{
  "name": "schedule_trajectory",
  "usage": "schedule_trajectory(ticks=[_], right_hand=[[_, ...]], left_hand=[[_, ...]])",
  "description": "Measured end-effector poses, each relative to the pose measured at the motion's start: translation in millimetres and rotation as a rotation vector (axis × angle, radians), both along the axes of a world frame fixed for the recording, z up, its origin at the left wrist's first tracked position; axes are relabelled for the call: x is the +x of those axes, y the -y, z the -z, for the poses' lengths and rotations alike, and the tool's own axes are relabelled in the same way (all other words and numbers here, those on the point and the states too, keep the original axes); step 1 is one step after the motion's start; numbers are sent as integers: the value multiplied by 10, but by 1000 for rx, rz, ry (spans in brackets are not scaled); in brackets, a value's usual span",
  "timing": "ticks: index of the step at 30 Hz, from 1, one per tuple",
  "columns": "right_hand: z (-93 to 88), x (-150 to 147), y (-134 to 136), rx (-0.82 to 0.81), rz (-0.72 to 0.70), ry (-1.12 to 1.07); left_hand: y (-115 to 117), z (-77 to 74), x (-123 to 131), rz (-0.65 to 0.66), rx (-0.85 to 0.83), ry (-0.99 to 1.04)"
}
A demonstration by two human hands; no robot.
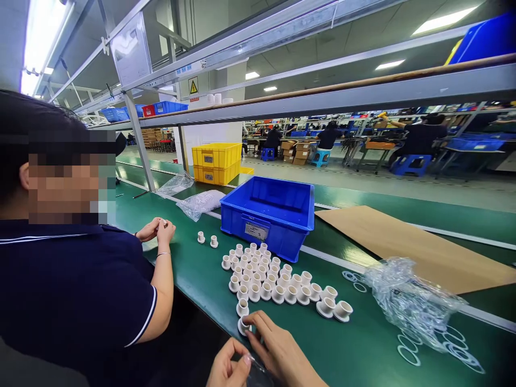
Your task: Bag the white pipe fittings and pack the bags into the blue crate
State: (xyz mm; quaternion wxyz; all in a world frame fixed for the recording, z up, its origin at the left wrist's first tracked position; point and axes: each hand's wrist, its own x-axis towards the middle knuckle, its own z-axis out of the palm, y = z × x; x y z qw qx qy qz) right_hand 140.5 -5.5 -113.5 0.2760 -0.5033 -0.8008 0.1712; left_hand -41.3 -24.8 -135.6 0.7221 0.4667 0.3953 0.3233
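At the bottom centre my right hand (278, 352) pinches a white flanged plastic bushing (243, 326) that rests on the green bench (355, 349). My left hand (229, 370) is closed just beside it, and what it holds is hidden. Several more white bushings (269, 279) stand in rows on the bench beyond my hands. Thin white rings (408, 355) lie to the right by a crumpled clear plastic bag (407, 298).
A blue plastic bin (269, 212) stands behind the bushings, with a sheet of cardboard (407, 244) to its right. A co-worker in a dark polo shirt (80, 285) sits at the left, hands together (157, 230). Yellow crates (215, 161) and clear bags (200, 203) lie farther back.
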Motion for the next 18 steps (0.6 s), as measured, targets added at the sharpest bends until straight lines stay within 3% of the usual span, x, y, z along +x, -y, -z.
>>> schedule_trajectory(ticks=[5, 10, 12, 15, 18], right_hand=[[193, -140, -186, -42, 115, 102], [57, -169, -292, -53, 200, 292], [-68, -68, -220, -27, 217, 214], [-218, 201, 59, -43, 216, -80], [-183, 404, 422, -66, 54, -105]], left_hand=[[-13, 41, -70, -41, 2, -52], [-27, 36, -40, -27, 0, -16], [-33, 30, -25, -34, -3, -5], [-54, 67, -15, -45, -2, 1], [-91, 132, 0, -41, 11, -11]])
